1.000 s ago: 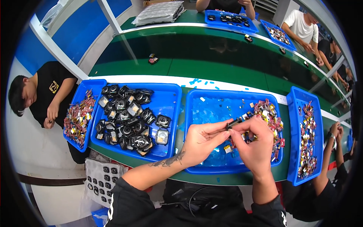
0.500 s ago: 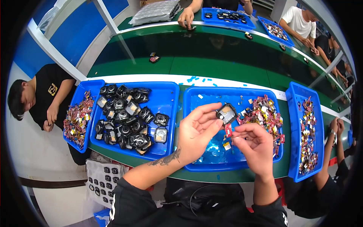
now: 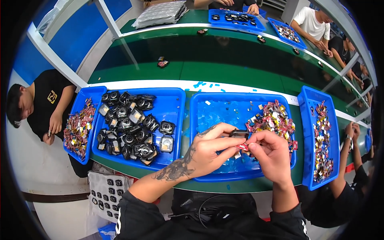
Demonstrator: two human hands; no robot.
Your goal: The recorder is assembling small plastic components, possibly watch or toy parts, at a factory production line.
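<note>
My left hand and my right hand meet over the middle blue tray. The left hand's fingers hold a small black part. Between the fingertips of both hands sits a tiny red piece, pinched by the right hand. A heap of small colourful pieces lies in the tray just beyond my right hand. Pale scraps are scattered over the tray's floor.
A blue tray to the left holds several black round parts. Narrow blue trays at both sides hold colourful pieces. A person in black sits at far left; another person's arm is at right. A green belt runs behind.
My hands have drawn together and come closer to me over the tray. The black part has turned in my left hand, and the right fingers now pinch a red piece against it.
</note>
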